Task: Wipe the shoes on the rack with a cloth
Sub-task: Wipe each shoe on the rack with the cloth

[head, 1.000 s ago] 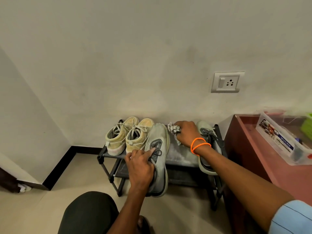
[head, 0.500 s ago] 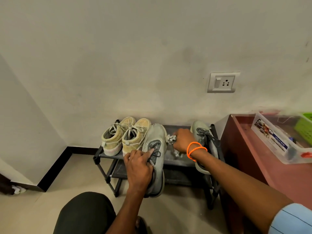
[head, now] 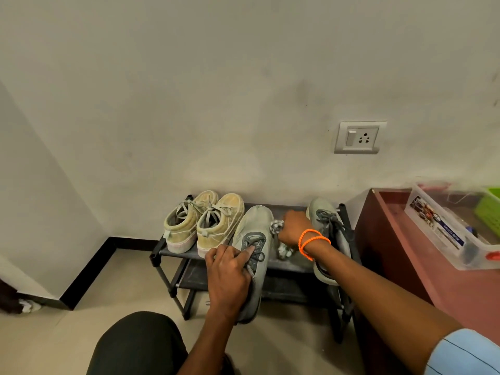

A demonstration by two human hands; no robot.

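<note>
Black two-shelf rack (head: pixel 173 251) against a plaster wall (head: pixel 216 90). Left hand (head: pixel 230 277) grips a grey shoe (head: pixel 255 226); right hand (head: pixel 293 228), now nearer, clutches the cloth (head: pixel 276 226).

Rack (head: pixel 162 251) against the wall, cabinet (head: pixel 422 269) just to its right; on the top shelf, left to right: pair of shoes (head: pixel 203 223), sneaker (head: pixel 254 255) overhanging the front edge, cloth (head: pixel 278 234), second sneaker (head: pixel 324 239); socket (head: pixel 357 137) on the wall above; box (head: pixel 454 234) on the cabinet.
</note>
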